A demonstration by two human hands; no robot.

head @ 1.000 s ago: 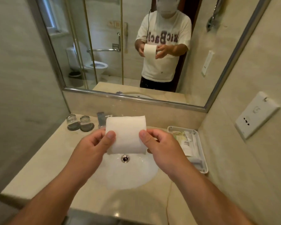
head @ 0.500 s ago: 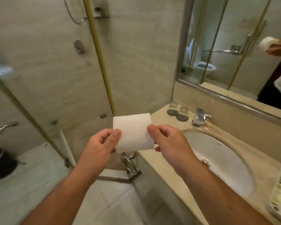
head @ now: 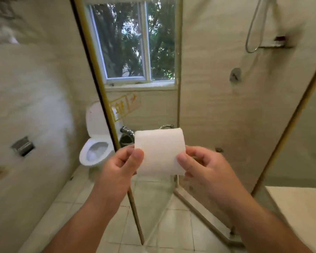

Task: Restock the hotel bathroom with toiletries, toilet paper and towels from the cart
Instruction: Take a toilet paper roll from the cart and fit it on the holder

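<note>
I hold a white toilet paper roll (head: 160,151) at chest height in front of me, its axis lying left to right. My left hand (head: 120,166) pinches its left end with thumb on the front. My right hand (head: 202,166) pinches its right end the same way. Behind the roll stands a white toilet (head: 95,141) with its lid up, beyond a glass door. A metal recessed paper holder (head: 23,146) sits in the left wall.
A gold-framed glass door edge (head: 106,114) stands between me and the toilet. The glass shower enclosure (head: 226,99) with a hose is at the right. A window (head: 135,42) is above the toilet. The vanity counter corner (head: 299,203) shows at lower right. The floor is tiled.
My view has swung left from the sink and mirror to the toilet and shower. Both hands keep the same hold on the roll.
</note>
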